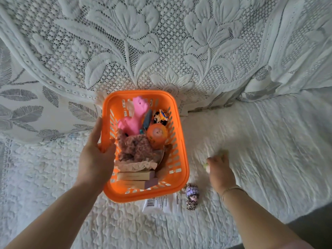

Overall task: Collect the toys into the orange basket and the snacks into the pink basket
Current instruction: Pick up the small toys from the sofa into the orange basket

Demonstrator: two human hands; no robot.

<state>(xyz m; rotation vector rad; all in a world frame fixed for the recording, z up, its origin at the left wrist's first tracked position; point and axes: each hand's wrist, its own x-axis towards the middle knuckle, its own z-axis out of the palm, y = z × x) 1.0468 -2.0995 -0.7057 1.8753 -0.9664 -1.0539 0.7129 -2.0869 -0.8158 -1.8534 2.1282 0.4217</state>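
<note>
A bed (269,141) under a white textured cover carries the things. Lying on it: a white packet with a barcode (161,203) at near centre, partly beneath the orange basket (181,159), and just right of the packet a small purple-hatted doll (191,196).

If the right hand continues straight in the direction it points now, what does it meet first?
The right hand points away from the person, over a small pale, blurred thing at its fingers. Beyond that, only the white bedspread shows, then probably the lace cover, though depth is unclear.
</note>
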